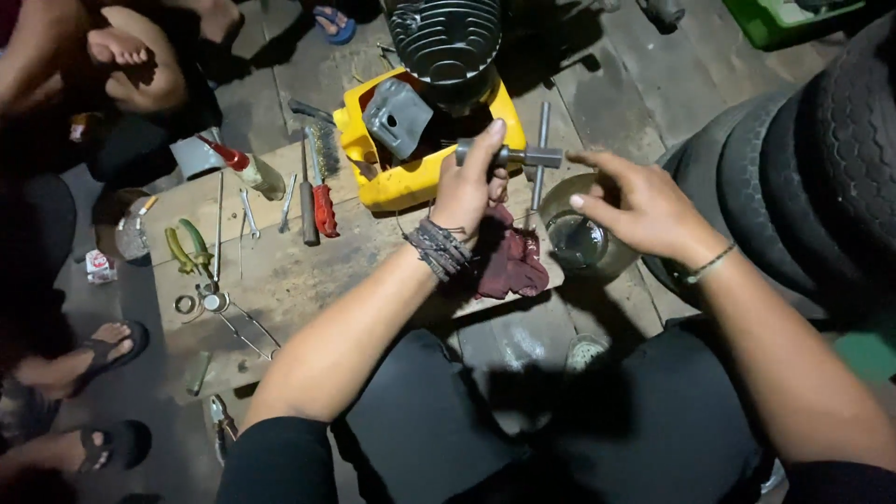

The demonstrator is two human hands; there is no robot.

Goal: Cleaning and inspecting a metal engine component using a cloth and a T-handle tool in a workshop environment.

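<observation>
My left hand [469,187] grips one arm of a metal cross-shaped socket wrench [534,156] and holds it level above a wooden board [280,271]. My right hand [639,205] hovers open just right of the wrench, fingers spread toward its end, over a clear glass bowl [583,245] with dark liquid. A dark red rag [511,263] lies under my left wrist. Beyond the wrench a yellow cut-open jerrycan [392,182] holds a grey metal engine part [397,117] and a finned black engine cylinder [446,42].
Screwdrivers [322,201], a wire brush, wrenches, green-handled pliers [189,247] and small rings lie on the board's left half. Stacked tyres [821,159] rise at the right. Other people's bare and sandalled feet [103,345] sit at the left. A green crate [784,19] is far right.
</observation>
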